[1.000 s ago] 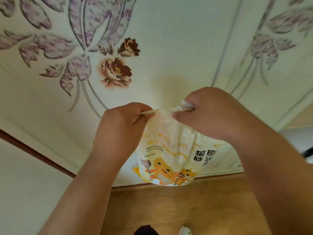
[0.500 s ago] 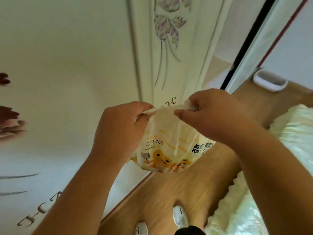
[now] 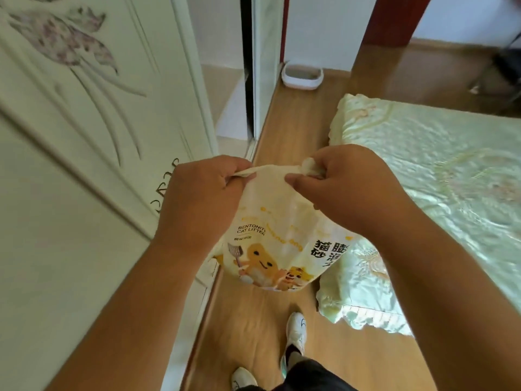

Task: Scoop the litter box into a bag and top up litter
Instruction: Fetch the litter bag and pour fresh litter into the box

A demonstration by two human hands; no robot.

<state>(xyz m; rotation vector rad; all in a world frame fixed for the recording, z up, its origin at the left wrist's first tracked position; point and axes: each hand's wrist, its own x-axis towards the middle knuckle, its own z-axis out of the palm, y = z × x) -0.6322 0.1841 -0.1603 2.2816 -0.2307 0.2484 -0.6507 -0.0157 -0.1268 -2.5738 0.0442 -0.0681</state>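
The left hand (image 3: 203, 201) is curled tight and pinches the top left corner of the cat litter bag (image 3: 279, 238). The right hand (image 3: 346, 184) is curled too and grips the bunched-up top right corner of the bag. Both hands hold the bag up in the air, and it hangs down between them over the wooden floor (image 3: 293, 128). The bag is pale yellow. It has the words "BENTONITE CAT LITTER" and a cartoon yellow cat with a scoop on it.

Below the bag are the person's feet in white shoes (image 3: 296, 328). On the left, close by, is a white wardrobe door (image 3: 84, 136) with purple flowers on it. On the right is a bed (image 3: 439, 170) with a shiny light green cover. Far ahead on the floor, by the wall, sits the white litter box (image 3: 302, 76). It is well apart from the bag.
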